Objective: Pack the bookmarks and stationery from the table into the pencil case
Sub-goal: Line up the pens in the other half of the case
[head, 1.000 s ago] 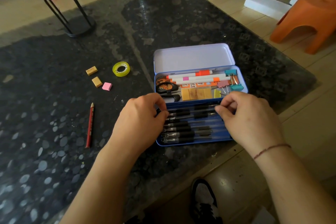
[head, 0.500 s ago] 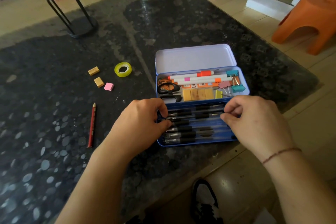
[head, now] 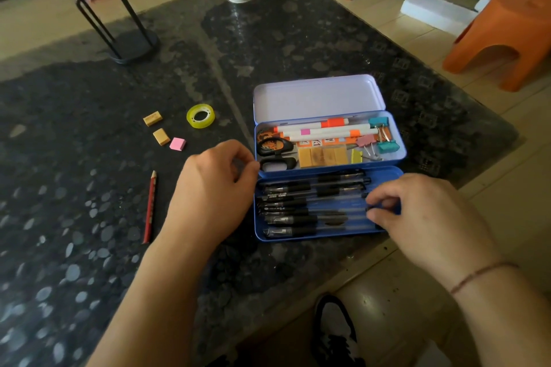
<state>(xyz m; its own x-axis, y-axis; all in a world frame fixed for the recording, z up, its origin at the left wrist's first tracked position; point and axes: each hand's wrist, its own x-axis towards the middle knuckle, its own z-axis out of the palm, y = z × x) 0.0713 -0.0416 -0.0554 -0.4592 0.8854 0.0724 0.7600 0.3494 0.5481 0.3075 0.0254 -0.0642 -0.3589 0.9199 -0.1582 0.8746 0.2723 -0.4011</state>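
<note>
Blue pencil case (head: 328, 158) open near the tabletop's right edge, pens filling its front tray.
Left hand (head: 213, 191) rests curled fingers at the tray's left end; right hand (head: 417, 217) pinches a pen's (head: 351, 209) right end, having slid nearer the front edge.

pencil case (head: 316, 98): blue, open, pens (head: 298, 211) inside | red pencil (head: 150, 207): on table

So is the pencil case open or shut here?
Open. The pencil case has its lid tipped back, showing the scissors, and its pen tray folded out in front.
</note>
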